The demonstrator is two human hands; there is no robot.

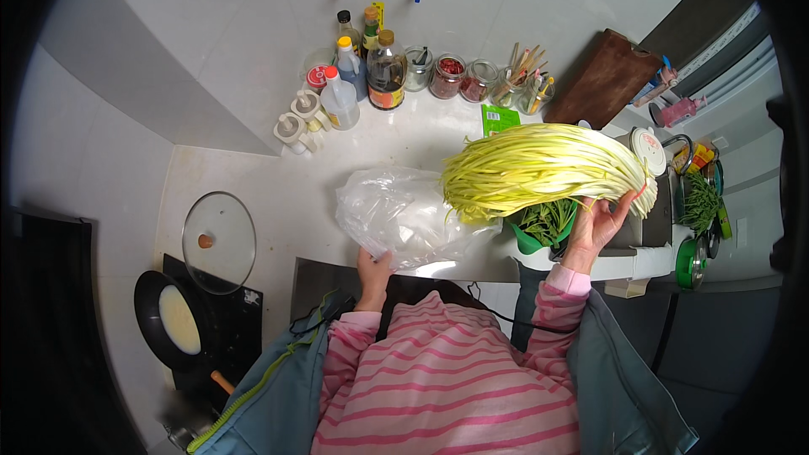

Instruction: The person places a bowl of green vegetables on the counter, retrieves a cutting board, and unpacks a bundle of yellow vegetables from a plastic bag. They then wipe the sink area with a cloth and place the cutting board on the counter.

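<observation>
A large bundle of yellow chives [543, 167], tied with a red band near its white stem ends, rests on my right hand [597, 224], which grips it by the stems. Its leafy ends reach left over a clear plastic bag [404, 215] on the white countertop. My left hand [374, 272] pinches the near edge of that bag. Below the bundle, partly covered by it, a green container [531, 243] holds leafy greens [547, 221].
Sauce bottles [386, 72], glass jars [447, 79] and a green packet [499, 119] line the back. A wooden cutting board [603, 79] leans at back right near the sink [660, 221]. A glass lid [219, 243] and a black pan [148, 322] with pale contents lie left.
</observation>
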